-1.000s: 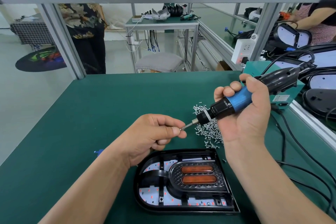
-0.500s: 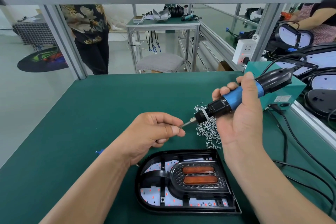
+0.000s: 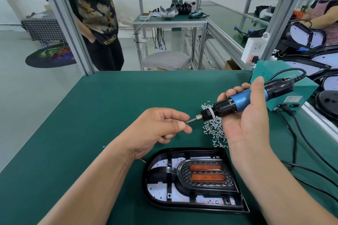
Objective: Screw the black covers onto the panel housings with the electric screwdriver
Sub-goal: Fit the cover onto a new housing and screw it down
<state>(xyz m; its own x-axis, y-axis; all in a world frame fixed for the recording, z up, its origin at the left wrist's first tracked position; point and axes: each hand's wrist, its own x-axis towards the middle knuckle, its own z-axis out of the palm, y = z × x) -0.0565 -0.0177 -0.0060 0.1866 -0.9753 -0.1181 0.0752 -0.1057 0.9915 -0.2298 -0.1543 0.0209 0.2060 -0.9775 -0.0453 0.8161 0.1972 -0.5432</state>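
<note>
Head view. The right hand (image 3: 245,120) grips the blue-and-black electric screwdriver (image 3: 243,99), held tilted above the bench (image 3: 91,124) with its bit (image 3: 192,120) pointing left. The left hand (image 3: 159,129) pinches the tip of the bit between thumb and forefinger; whether a screw sits there cannot be told. A pile of loose screws (image 3: 214,128) lies beneath the tool. The panel housing (image 3: 146,184) rests on the bench near the viewer, its black cover (image 3: 184,173) seated inside, apart from both hands.

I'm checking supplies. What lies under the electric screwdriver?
A pile of loose silver screws on the green mat; the electric screwdriver and right hand hide part of it.
</note>
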